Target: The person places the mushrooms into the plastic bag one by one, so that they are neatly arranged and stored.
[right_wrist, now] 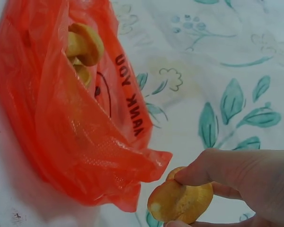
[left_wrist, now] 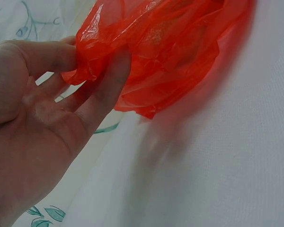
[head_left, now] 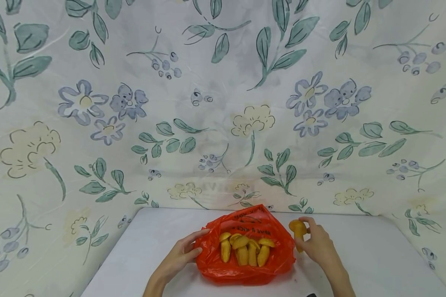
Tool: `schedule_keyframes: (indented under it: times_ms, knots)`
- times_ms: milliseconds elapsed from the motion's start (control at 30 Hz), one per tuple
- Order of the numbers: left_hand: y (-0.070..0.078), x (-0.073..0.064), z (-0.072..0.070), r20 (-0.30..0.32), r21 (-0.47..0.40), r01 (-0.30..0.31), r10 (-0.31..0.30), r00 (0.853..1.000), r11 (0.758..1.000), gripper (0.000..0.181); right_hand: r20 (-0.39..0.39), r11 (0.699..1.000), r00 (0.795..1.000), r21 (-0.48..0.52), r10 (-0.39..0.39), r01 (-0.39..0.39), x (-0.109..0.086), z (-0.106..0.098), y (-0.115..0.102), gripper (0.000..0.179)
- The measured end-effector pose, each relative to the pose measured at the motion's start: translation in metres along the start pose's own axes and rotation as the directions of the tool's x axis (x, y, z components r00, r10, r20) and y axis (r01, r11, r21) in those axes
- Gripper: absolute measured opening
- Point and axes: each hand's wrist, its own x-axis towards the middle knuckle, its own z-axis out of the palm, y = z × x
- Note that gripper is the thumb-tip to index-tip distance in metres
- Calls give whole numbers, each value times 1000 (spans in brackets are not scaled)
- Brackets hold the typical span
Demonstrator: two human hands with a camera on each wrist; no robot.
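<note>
An open red plastic bag (head_left: 223, 274) with dark printed lettering lies on the white table. Several yellow-brown mushrooms (head_left: 241, 249) sit side by side in its mouth, caps toward the far side. My left hand (head_left: 180, 255) pinches the bag's left edge between thumb and fingers; the left wrist view shows the thin red film (left_wrist: 170, 61) bunched there. Just off the bag's right side, my right hand (head_left: 319, 245) holds one mushroom (head_left: 298, 229), cap up. In the right wrist view that mushroom (right_wrist: 180, 201) is between thumb and fingers, apart from the bag (right_wrist: 85, 156).
The white tabletop (head_left: 386, 255) stretches out on both sides of the bag. A floral cloth (head_left: 215, 136) with leaves and flowers hangs behind and around the table. A small dark object (head_left: 311, 295) shows at the bottom edge of the head view.
</note>
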Motion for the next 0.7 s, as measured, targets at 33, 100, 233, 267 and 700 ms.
schedule_keyframes:
  times_ms: [33,100,233,267,700]
  knots:
    - [0,0,0,-1,0,1,-1,1000,1000,53,-2,1000,1000,-3,-5,5,-1,0,-1,59]
    - [0,0,0,-2,0,3,-3,1000,1000,53,-6,1000,1000,-1,-10,10,-2,-1,-4,59]
    - [0,0,0,-3,5,-1,1,1000,1000,53,-13,1000,1000,7,-21,21,-5,-3,-7,60]
    - [0,0,0,-3,6,-1,1,1000,1000,53,-14,1000,1000,10,-24,25,-6,-4,-8,60]
    - [-2,0,0,2,9,-8,8,1000,1000,53,-17,998,999,34,-43,44,-10,-5,-17,61]
